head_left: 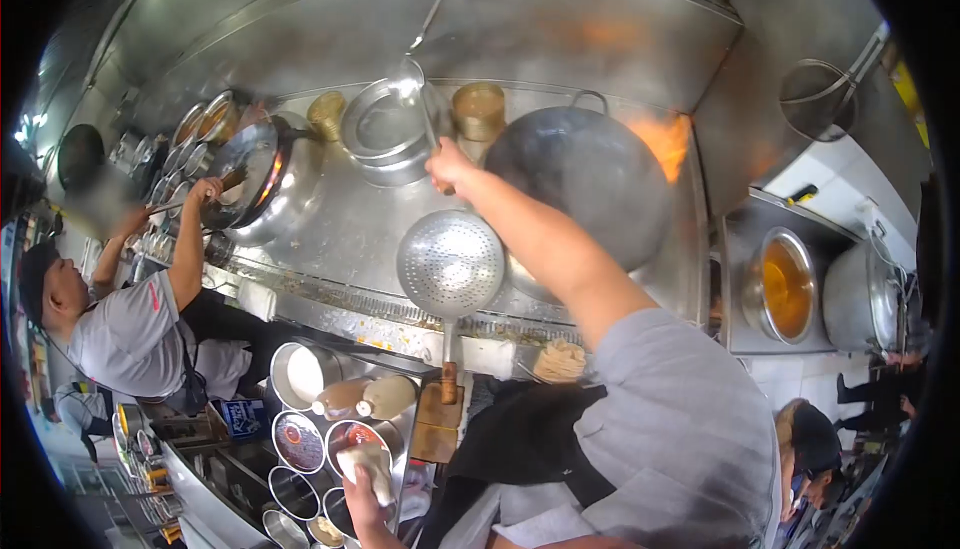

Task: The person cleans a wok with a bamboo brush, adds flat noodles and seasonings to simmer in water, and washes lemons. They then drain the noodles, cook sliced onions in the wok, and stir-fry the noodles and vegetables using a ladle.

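My right hand is closed around the handle of a ladle, its bowl over a round metal pot at the back of the steel range. Beside my right forearm sits a large dark wok, with orange flame showing at its right edge. Nearer me, a perforated strainer lies with its wooden handle toward my body. Low in view, my left hand grips a folded white cloth in front of a pot of red sauce.
Left of me, a co-worker handles another wok. Seasoning pots and two bottles stand at lower left. At right are a metal pot of orange liquid and a hanging strainer. A water spout projects from the back wall.
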`<state>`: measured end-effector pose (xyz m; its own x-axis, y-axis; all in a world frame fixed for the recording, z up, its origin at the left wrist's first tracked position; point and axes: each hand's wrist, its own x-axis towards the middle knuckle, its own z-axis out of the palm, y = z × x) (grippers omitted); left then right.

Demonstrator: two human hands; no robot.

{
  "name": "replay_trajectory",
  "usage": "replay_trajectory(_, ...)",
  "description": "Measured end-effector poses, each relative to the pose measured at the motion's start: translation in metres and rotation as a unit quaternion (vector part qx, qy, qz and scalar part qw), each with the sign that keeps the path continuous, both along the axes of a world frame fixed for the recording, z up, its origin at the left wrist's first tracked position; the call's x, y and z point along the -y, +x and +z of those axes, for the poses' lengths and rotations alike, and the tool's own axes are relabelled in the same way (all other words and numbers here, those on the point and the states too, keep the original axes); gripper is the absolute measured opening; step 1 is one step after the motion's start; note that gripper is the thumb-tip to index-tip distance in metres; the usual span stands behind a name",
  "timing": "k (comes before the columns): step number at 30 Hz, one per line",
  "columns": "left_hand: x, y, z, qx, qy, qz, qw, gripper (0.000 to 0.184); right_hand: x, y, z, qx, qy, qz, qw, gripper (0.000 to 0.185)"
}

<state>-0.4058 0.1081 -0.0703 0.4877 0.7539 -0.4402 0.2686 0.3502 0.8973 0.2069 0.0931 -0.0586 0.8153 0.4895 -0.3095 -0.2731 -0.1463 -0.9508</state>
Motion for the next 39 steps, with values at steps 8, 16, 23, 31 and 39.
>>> replay_trajectory(8, 0.009, -0.026, 0.03, -0.006, 0.029, 0.029, 0.999, 0.047, -0.095, 0.05, -0.078, -0.16, 0.075, 0.11, 0.978, 0.028)
replay_trajectory(16, 0.014, 0.04, 0.048, -0.001, 0.037, -0.152, 0.988, 0.045, -0.028, 0.01, 0.012, -0.378, 0.44, 0.008, 0.814, 0.014)
replay_trajectory(23, 0.017, 0.12, 0.002, 0.015, 0.076, -0.251, 0.965, 0.038, 0.126, -0.027, 0.071, -0.465, 0.511, 0.104, 0.715, 0.014)
replay_trajectory(31, 0.112, 0.27, -0.05, 0.097, -0.129, -0.252, 0.954, 0.057, 0.302, -0.079, 0.131, -0.34, 0.331, -0.015, 0.88, 0.011)
replay_trajectory(39, 0.211, 0.391, -0.059, 0.016, -0.256, -0.282, 0.924, 0.064, 0.463, -0.144, 0.108, -0.089, 0.056, -0.022, 0.994, 0.045)
